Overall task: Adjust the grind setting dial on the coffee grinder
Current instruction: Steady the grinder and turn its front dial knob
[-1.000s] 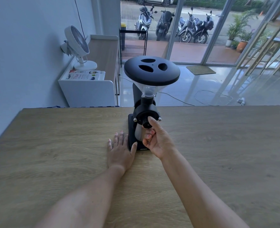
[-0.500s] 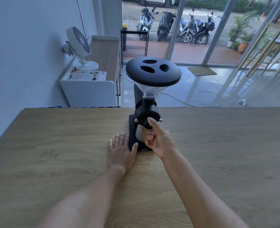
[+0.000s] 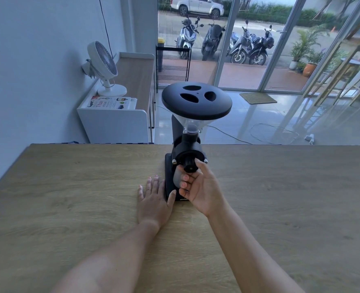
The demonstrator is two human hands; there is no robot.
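Note:
A black coffee grinder point(image 3: 187, 144) stands on the wooden table point(image 3: 69, 187), topped by a clear hopper with a wide black lid point(image 3: 196, 101). On its front is the round black grind dial point(image 3: 190, 164). My right hand point(image 3: 200, 187) pinches this dial between thumb and index finger, with the other fingers curled below it in front of a grey cup. My left hand point(image 3: 153, 199) lies flat on the table with fingers spread, its thumb against the left side of the grinder's base.
Beyond the table's far edge a white cabinet point(image 3: 115, 123) carries a fan point(image 3: 103, 68) and a book. A cable point(image 3: 259, 134) trails over the tiled floor. Glass doors show parked scooters point(image 3: 227, 43) outside.
My right hand's grip on the dial has shifted slightly, the thumb now under its left side. The camera tilted up a little. My left hand has stayed in place.

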